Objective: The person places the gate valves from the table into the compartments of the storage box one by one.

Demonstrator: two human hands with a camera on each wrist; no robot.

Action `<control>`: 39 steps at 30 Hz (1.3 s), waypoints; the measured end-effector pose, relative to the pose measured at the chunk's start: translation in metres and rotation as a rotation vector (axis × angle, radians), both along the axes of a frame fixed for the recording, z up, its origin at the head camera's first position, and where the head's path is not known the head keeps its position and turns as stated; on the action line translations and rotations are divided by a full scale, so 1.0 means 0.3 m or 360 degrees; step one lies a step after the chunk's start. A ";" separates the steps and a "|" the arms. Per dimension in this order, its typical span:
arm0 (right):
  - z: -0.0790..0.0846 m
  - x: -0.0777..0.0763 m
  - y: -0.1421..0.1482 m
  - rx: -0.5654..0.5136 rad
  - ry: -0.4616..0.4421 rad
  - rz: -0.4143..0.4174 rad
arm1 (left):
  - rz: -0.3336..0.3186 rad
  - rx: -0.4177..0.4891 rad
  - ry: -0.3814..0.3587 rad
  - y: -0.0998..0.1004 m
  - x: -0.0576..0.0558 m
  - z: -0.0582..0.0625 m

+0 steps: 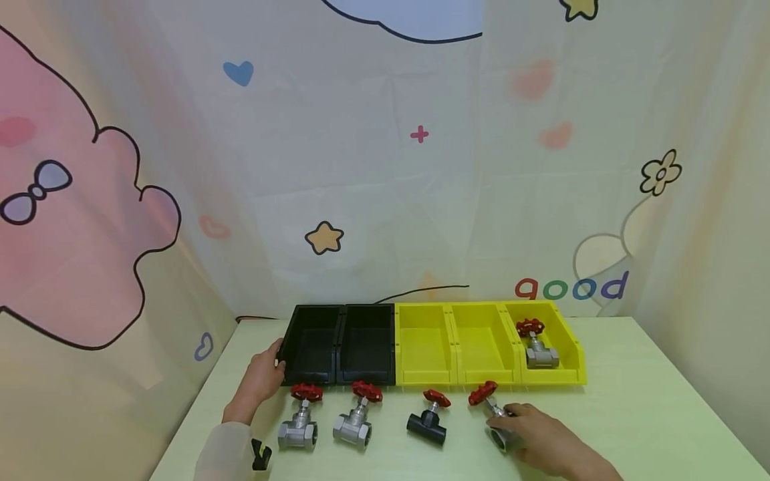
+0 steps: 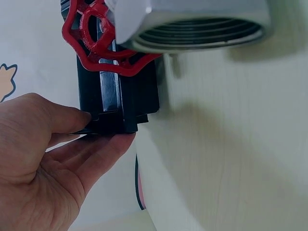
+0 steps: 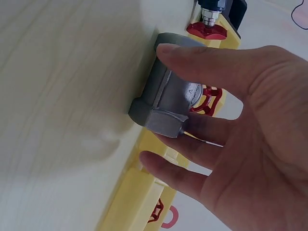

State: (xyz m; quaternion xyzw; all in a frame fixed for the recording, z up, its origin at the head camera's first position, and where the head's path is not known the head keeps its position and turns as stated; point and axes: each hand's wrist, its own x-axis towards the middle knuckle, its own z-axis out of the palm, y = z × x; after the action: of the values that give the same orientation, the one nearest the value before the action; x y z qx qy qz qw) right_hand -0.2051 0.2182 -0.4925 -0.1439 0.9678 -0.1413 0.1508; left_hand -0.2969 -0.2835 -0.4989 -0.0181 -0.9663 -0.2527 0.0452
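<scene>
My left hand pinches the outer side wall of the leftmost black bin, thumb on one face and fingers on the other. My right hand holds a silver gate valve with a red handwheel by its body, between thumb and fingers, low over the table. The wheel leans toward the yellow bins. To its left lies a black valve with a red wheel. Two more silver valves, one farthest left and one beside it, lie in front of the black bins.
Two black and three yellow bins stand joined in a row along the back of the pale table. Another silver valve with a red wheel sits in the rightmost yellow bin. A printed curtain hangs behind the table.
</scene>
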 end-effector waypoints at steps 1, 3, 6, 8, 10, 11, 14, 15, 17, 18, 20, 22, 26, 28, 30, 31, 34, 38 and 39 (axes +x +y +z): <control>-0.001 0.000 -0.001 -0.0001 0.0001 0.0002 | 0.0002 -0.0001 -0.0001 0.000 0.001 0.000; -0.003 -0.001 -0.001 -0.0001 0.0010 0.0012 | 0.0006 -0.0001 -0.0007 -0.001 0.002 0.000; -0.007 -0.003 -0.001 0.0003 0.0033 0.0032 | 0.0004 -0.0002 -0.0005 0.000 0.004 0.003; -0.008 -0.005 -0.002 0.0000 0.0041 0.0034 | 0.0001 0.0002 -0.0003 0.001 0.006 0.007; -0.009 -0.009 -0.004 -0.0005 0.0049 0.0035 | -0.0006 -0.0001 0.0003 0.003 0.008 0.009; -0.009 -0.011 -0.004 -0.0008 0.0058 0.0040 | -0.0009 -0.0001 0.0006 0.004 0.008 0.011; -0.012 -0.017 -0.005 -0.0012 0.0079 0.0050 | -0.0014 -0.0004 0.0005 0.007 0.010 0.015; -0.014 -0.018 -0.004 -0.0016 0.0096 0.0062 | -0.0016 -0.0007 0.0007 0.008 0.010 0.015; -0.019 -0.021 -0.002 -0.0023 0.0113 0.0076 | -0.0018 -0.0008 0.0014 0.009 0.010 0.015; -0.022 -0.022 0.000 -0.0029 0.0115 0.0079 | -0.0019 -0.0009 0.0020 0.009 0.009 0.015; -0.028 -0.025 0.003 -0.0036 0.0126 0.0096 | -0.0021 -0.0014 0.0026 0.008 0.008 0.012; -0.033 -0.028 0.005 -0.0046 0.0115 0.0094 | -0.0022 -0.0014 0.0030 0.007 0.006 0.010; -0.034 -0.032 0.006 -0.0077 0.0093 0.0119 | -0.0019 -0.0013 0.0028 0.006 0.005 0.007; -0.033 -0.033 0.007 -0.0097 0.0088 0.0135 | -0.0016 -0.0014 0.0029 0.005 0.004 0.005; -0.033 -0.034 0.008 -0.0105 0.0089 0.0159 | -0.0013 -0.0015 0.0030 0.005 0.004 0.005; -0.033 -0.035 0.009 -0.0107 0.0088 0.0165 | -0.0011 -0.0014 0.0031 0.005 0.005 0.006; -0.034 -0.037 0.013 -0.0105 0.0095 0.0187 | -0.0007 -0.0011 0.0026 0.007 0.008 0.009; -0.033 -0.040 0.017 -0.0099 0.0122 0.0231 | -0.0003 -0.0006 0.0020 0.008 0.008 0.009; -0.032 -0.040 0.018 -0.0096 0.0131 0.0247 | -0.0003 -0.0005 0.0022 0.008 0.008 0.008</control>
State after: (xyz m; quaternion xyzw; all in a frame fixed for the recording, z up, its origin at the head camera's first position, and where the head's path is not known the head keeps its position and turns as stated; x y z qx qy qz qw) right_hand -0.2172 0.2236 -0.5020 -0.2285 0.9544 -0.1523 0.1169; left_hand -0.2945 -0.2812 -0.4964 -0.0208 -0.9664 -0.2510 0.0517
